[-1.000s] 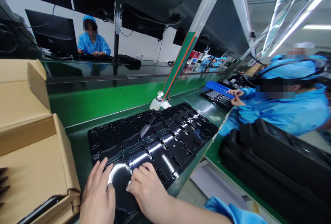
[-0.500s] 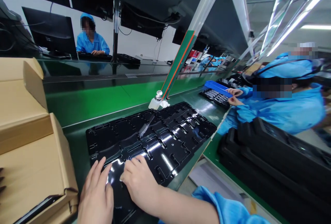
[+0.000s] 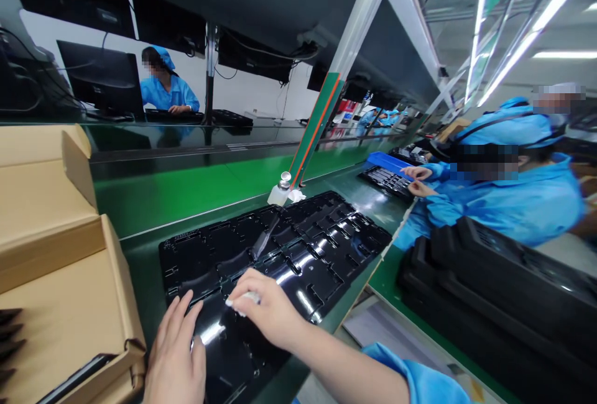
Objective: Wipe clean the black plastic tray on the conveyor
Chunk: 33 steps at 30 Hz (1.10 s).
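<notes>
Hands rest on a shiny black plastic tray (image 3: 280, 248) lying on the green belt (image 3: 186, 192). Left hand (image 3: 177, 354) lies flat with fingers loose, gripping nothing. Right hand (image 3: 268, 307) pinches a small white cloth (image 3: 247, 298) against the tray. Open brown cardboard box (image 3: 60, 280) sits just beside the tray.

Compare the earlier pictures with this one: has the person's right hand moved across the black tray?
Yes. The right hand has slid away from the person along the black tray, toward the small bottle, while the left hand remains near the tray's close edge.
</notes>
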Each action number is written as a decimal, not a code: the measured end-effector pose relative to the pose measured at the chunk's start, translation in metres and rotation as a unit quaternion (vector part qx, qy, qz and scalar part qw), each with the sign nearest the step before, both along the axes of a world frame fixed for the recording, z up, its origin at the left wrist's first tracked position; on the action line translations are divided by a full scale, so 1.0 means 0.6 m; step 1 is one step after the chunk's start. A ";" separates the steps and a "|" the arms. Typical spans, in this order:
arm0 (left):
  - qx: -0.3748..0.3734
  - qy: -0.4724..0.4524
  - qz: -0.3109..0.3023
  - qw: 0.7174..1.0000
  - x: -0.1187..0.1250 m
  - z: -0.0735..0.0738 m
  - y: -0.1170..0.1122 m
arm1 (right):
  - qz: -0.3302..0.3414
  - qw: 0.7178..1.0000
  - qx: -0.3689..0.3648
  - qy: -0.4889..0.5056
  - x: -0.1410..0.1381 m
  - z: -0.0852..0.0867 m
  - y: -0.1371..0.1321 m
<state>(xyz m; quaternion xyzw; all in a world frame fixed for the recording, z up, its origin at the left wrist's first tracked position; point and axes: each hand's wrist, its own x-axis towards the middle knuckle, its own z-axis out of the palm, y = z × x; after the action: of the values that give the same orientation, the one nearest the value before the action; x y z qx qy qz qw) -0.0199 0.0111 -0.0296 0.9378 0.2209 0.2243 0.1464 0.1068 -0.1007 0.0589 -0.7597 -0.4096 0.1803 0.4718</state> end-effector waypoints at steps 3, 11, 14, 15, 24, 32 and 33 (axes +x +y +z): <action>0.041 -0.018 -0.004 0.999 0.002 -0.004 0.003 | -0.024 0.999 0.002 0.033 0.013 0.012 -0.013; 0.104 -0.043 -0.022 0.993 0.002 -0.009 0.007 | 0.160 0.909 -0.214 -0.319 -0.028 -0.032 -0.015; 0.083 -0.032 -0.020 0.996 0.000 -0.007 0.005 | 0.166 0.867 -0.247 -0.400 -0.033 -0.039 -0.005; 0.081 -0.031 -0.020 0.996 0.000 -0.006 0.004 | 0.161 0.858 -0.253 -0.417 -0.034 -0.039 -0.002; 0.057 -0.019 -0.013 0.998 0.002 -0.012 0.001 | 0.163 0.848 -0.282 -0.418 -0.040 -0.032 -0.002; 0.053 -0.025 -0.009 0.998 0.003 -0.013 0.000 | 0.174 0.835 -0.304 -0.423 -0.039 -0.027 0.003; 0.048 -0.023 -0.010 0.999 0.004 -0.013 0.000 | 0.166 0.836 -0.305 -0.425 -0.038 -0.027 0.004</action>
<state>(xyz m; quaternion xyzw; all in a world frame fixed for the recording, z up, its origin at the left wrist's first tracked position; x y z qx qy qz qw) -0.0177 0.0111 -0.0374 0.9406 0.1968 0.2546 0.1086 0.0838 -0.0984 0.0429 -0.7872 -0.6145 0.0307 -0.0414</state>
